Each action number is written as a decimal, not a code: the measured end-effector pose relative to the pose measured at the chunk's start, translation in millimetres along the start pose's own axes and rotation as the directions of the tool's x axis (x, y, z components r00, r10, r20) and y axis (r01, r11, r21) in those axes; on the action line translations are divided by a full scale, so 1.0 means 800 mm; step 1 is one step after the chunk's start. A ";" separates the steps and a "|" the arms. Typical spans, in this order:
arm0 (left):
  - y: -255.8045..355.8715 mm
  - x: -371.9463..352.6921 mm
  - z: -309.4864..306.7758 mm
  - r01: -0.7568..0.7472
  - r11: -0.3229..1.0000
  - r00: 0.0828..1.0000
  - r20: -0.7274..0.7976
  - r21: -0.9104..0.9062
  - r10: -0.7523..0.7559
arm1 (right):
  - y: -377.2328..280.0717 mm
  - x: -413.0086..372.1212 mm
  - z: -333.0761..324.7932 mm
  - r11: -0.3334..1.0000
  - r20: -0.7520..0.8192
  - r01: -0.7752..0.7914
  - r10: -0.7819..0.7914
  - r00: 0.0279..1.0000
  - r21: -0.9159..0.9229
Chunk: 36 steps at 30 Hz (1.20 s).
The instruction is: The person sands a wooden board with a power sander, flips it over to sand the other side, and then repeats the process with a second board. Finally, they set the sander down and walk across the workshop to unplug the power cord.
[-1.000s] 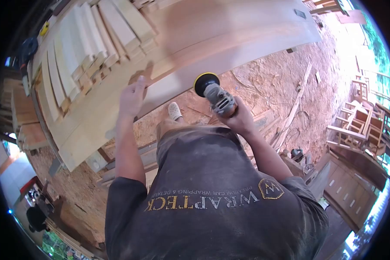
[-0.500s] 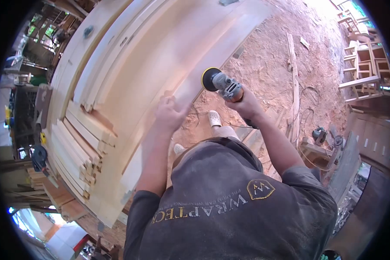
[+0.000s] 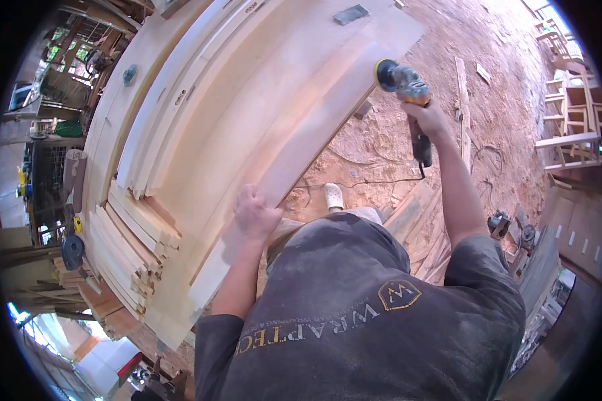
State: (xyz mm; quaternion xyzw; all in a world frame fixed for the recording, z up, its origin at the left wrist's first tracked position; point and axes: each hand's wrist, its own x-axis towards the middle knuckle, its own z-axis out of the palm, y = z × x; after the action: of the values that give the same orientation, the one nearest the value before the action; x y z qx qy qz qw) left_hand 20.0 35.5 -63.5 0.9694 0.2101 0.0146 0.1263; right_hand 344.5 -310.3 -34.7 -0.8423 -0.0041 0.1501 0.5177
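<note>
My right hand (image 3: 427,119) is wrapped around the body of a corded angle sander (image 3: 411,85). Its round, yellow-edged pad (image 3: 384,75) is tilted at the far part of a long pale wooden board (image 3: 299,148), by the board's right edge. Closer to my body, my left hand (image 3: 255,212) rests on the same board with its fingers curled over it. The board lies along the near side of a wide worktable panel (image 3: 214,164). From the sander's handle a black cord (image 3: 408,179) runs down to the floor.
Stacked wood strips (image 3: 124,250) lie on the table's left side, beside longer slotted pieces (image 3: 180,97). A grey sanding block (image 3: 351,15) sits at the far end. Wood dust and offcuts (image 3: 421,227) cover the floor. Chair frames (image 3: 572,110) stand at right.
My right hand has carried the sander farther away along the board and to the right. My left hand has slid a little toward my body.
</note>
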 end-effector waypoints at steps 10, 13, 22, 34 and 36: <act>-0.006 -0.004 0.003 -0.004 0.999 0.998 -0.062 -0.038 0.002 | 0.040 0.071 -0.034 0.912 -0.202 -0.019 0.111 0.973 0.410; -0.002 -0.015 -0.009 -0.036 0.999 0.992 -0.124 0.006 0.036 | 0.115 0.056 -0.026 0.620 -0.038 -0.068 0.155 0.987 0.781; -0.044 -0.033 -0.019 -0.027 0.993 0.992 -0.125 -0.118 0.013 | 0.204 -0.111 0.002 0.454 0.030 -0.227 0.401 0.916 0.861; -0.045 -0.015 -0.050 0.183 0.980 0.982 -0.069 0.079 -0.178 | 0.186 -0.224 -0.033 0.561 -0.105 -0.147 0.391 0.914 0.815; -0.049 -0.023 -0.039 0.120 0.979 0.982 -0.164 0.165 -0.093 | 0.171 -0.232 -0.018 0.545 -0.069 -0.149 0.360 0.930 0.825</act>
State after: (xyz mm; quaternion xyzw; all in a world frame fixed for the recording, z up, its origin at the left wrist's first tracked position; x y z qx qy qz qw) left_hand -15.5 69.8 -43.0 0.9599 0.2714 0.0651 0.0248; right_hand 150.4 -416.8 -102.1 -0.5168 0.2476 0.1108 0.8120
